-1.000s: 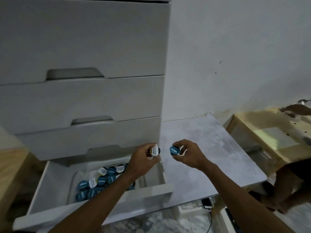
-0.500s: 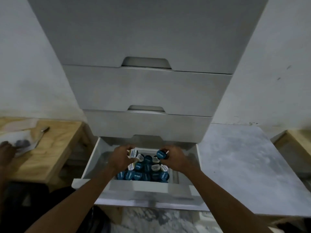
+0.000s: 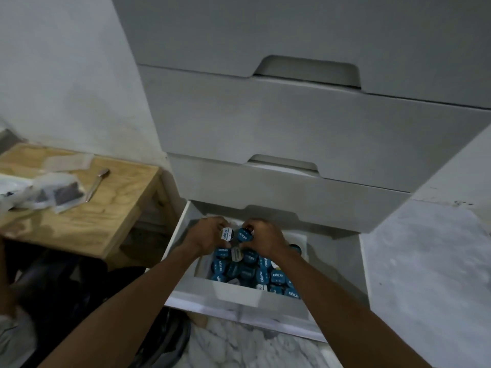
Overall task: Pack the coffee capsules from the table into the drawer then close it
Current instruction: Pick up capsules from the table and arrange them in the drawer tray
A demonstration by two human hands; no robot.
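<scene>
The bottom drawer (image 3: 239, 297) of a grey cabinet stands pulled out. Inside it a white tray holds several blue and white coffee capsules (image 3: 248, 269). My left hand (image 3: 207, 236) grips a white-lidded capsule (image 3: 226, 234) above the back of the tray. Beside it my right hand (image 3: 265, 239) holds a blue-lidded capsule (image 3: 244, 235). The two capsules almost touch each other, just over the pile.
Closed drawers (image 3: 305, 128) stack above the open one. A grey table top (image 3: 430, 274) lies to the right. At the left a wooden table (image 3: 87, 216) carries plastic bags and a metal tool (image 3: 97, 183). Another person's arm shows at the far left edge.
Both hands carried their capsules from beside the table over the drawer, then deeper toward the back of the tray. My view swung right to left and closer to the drawer.
</scene>
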